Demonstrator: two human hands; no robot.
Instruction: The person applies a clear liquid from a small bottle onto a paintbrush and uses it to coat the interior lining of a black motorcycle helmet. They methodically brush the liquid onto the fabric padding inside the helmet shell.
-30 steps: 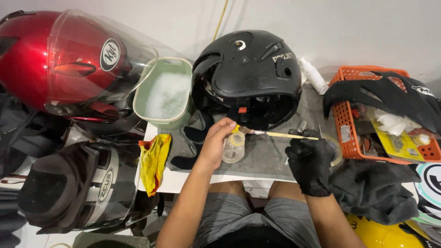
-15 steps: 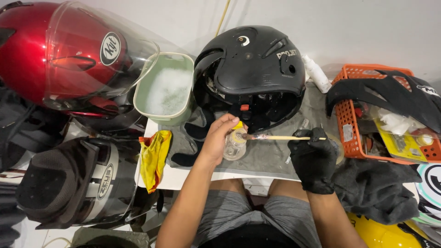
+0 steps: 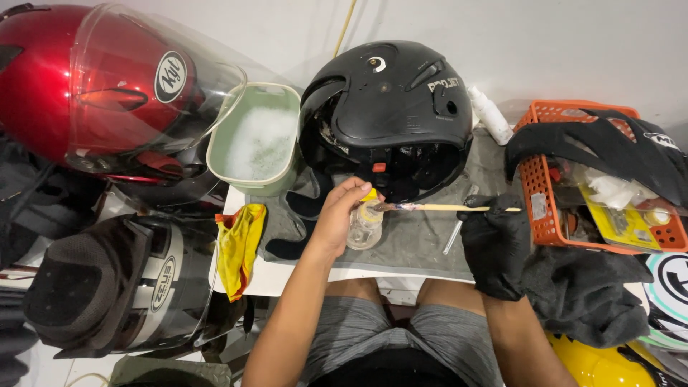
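Your bare left hand [image 3: 337, 218] grips a small clear jar [image 3: 364, 228] on the grey mat [image 3: 423, 240], at six o'clock from the black helmet [image 3: 390, 107]. Your black-gloved right hand [image 3: 494, 240] pinches a thin wooden brush [image 3: 444, 208], its tip apparently at the jar's mouth. A green tub of suds [image 3: 254, 143] sits at ten o'clock.

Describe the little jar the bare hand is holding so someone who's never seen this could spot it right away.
Find the black helmet at the middle of the table. Just in front of its opening, the left hand grips a small clear jar standing on the grey mat, with the brush from the gloved right hand at its mouth. It is the only see-through container there; the green tub nearby is bigger and holds foam.
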